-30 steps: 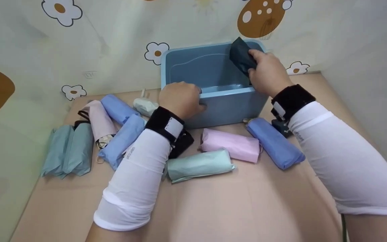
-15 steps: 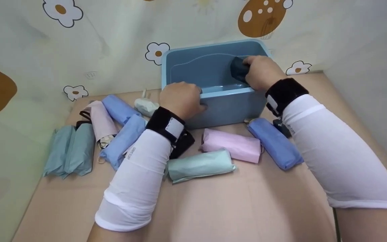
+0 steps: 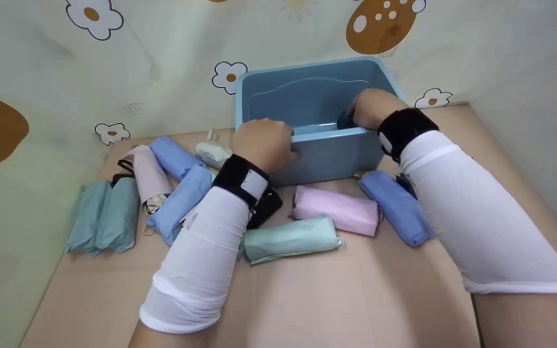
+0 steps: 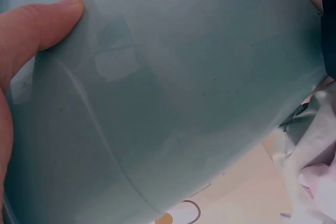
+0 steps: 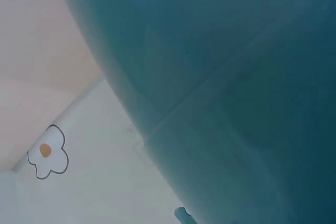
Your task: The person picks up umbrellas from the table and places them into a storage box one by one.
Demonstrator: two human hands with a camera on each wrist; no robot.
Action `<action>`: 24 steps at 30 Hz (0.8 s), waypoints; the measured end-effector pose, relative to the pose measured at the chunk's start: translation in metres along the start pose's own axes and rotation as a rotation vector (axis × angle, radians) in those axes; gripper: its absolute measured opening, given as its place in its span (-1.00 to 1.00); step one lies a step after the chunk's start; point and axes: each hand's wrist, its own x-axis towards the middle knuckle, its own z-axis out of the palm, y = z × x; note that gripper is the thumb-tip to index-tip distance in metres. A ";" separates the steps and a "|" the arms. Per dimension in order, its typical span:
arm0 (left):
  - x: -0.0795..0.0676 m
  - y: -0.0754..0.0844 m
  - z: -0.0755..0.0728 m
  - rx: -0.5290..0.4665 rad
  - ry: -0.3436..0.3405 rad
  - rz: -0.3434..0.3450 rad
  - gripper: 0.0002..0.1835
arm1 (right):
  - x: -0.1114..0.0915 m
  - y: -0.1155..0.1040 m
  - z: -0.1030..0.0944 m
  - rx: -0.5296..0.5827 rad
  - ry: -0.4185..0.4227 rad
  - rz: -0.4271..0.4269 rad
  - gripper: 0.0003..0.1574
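Note:
A blue plastic bin (image 3: 331, 154) stands against the patterned backdrop at the back of the table. My left hand (image 3: 263, 144) grips its front rim, with the thumb (image 4: 58, 22) pressed on the outer wall in the left wrist view. Down inside the bin's right end, my right hand (image 3: 377, 108) holds a dark folded umbrella (image 3: 344, 121). Most of that umbrella is hidden by the hand and the front wall. The bin's wall (image 5: 210, 108) fills much of the right wrist view, where neither hand nor umbrella shows.
Before the bin lie a pink folded umbrella (image 3: 335, 209), a mint one (image 3: 292, 239) and a blue one (image 3: 397, 208). Several more are grouped on the left, including two grey-green ones (image 3: 119, 212), a pale pink one (image 3: 148, 174) and blue ones (image 3: 174, 157).
My right hand has lowered the dark umbrella from above the rim down into the bin's right end. The left hand has kept its grip on the rim.

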 end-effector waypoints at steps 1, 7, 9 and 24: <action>0.000 0.000 0.000 0.001 -0.001 -0.001 -0.68 | 0.000 0.000 0.000 -0.006 -0.012 -0.006 -0.40; 0.000 0.000 -0.001 0.002 -0.014 -0.004 -0.66 | 0.001 0.001 -0.001 -0.039 -0.059 -0.021 -0.43; 0.000 -0.001 -0.001 0.001 -0.017 -0.004 -0.67 | 0.002 0.001 0.000 -0.038 -0.069 -0.011 -0.47; -0.001 0.000 -0.001 0.016 0.003 0.007 -0.67 | 0.004 0.002 0.007 0.057 0.081 -0.048 -0.46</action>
